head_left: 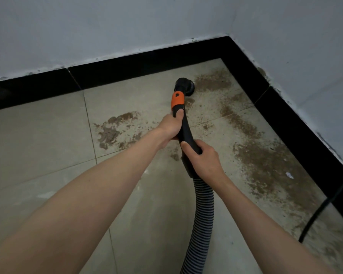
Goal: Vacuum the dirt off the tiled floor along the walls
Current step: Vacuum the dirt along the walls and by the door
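Head view: looking down at a room corner, two bare arms reaching in from the bottom edge.
Left hand [169,128]: wrapped round the black handle tube [186,133], thumb laid along the top just below the orange collar [177,99].
Right hand [203,157]: gripping the same tube lower down, right where it meets the ribbed hose [203,210], so both hands are clamped on it, one behind the other.
Nozzle [184,87]: small, round and black, sitting at the floor close to the far corner, near the back wall's skirting [147,64] but not touching it.
Floor [38,139]: pale grey tiles with thin grout lines.
Dirt, corner patch [213,81]: brown, gritty, right beside the nozzle on its right.
Dirt, right-wall strip [265,165]: a long messy band running along the right-hand skirting toward the near edge.
Dirt, left patch [115,131]: a smeared blotch to the left of the hands, well off both walls.
Cable [325,206]: thin and black, coming in from the right edge and curving over the dirty tiles.
Walls [107,26]: pale blue-grey, a bit scuffed where they meet the black skirting.
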Demonstrator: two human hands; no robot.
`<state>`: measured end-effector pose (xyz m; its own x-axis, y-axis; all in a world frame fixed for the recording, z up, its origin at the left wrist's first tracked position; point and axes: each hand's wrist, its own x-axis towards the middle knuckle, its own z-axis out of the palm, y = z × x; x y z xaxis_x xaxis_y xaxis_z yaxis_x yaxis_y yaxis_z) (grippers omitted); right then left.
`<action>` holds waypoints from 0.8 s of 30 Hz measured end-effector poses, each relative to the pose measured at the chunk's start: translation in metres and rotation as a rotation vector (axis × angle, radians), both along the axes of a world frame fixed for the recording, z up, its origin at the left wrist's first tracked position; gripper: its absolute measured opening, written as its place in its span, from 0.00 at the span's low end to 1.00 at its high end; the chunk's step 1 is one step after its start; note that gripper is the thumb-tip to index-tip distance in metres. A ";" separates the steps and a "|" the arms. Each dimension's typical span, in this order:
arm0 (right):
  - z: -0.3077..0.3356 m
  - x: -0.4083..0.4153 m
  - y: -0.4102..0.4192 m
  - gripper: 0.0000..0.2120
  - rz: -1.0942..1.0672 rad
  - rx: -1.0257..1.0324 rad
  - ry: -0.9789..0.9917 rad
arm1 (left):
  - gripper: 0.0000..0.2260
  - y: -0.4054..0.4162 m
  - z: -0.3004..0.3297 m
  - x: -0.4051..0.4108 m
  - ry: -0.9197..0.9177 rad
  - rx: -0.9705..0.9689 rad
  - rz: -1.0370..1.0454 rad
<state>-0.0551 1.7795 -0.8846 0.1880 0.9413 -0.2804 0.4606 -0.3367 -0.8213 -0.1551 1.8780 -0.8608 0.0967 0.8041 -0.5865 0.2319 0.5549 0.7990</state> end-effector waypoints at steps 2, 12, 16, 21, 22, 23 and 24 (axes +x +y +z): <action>0.000 0.007 0.003 0.11 -0.003 -0.002 -0.012 | 0.23 0.004 0.000 0.007 -0.006 0.005 -0.006; 0.004 -0.006 0.012 0.11 0.015 0.007 0.011 | 0.23 0.009 0.005 -0.007 -0.012 -0.004 0.029; 0.009 -0.032 0.017 0.11 0.084 -0.004 0.076 | 0.22 0.005 0.011 -0.040 -0.017 0.004 0.120; 0.021 -0.079 0.019 0.13 0.239 -0.030 0.106 | 0.21 -0.012 0.020 -0.100 -0.069 0.001 0.291; 0.023 -0.089 0.016 0.13 0.272 -0.038 0.102 | 0.21 -0.019 0.020 -0.113 -0.103 -0.003 0.330; 0.026 -0.098 0.012 0.12 0.308 -0.048 0.097 | 0.21 -0.027 0.020 -0.126 -0.137 -0.011 0.364; 0.027 -0.107 0.007 0.13 0.346 -0.057 0.088 | 0.22 -0.036 0.020 -0.137 -0.169 -0.020 0.396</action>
<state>-0.1621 1.7864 -0.8574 -0.1660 0.9274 -0.3354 0.4839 -0.2197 -0.8471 -0.2919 1.8423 -0.8409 -0.1213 0.7869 -0.6050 -0.1350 0.5908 0.7954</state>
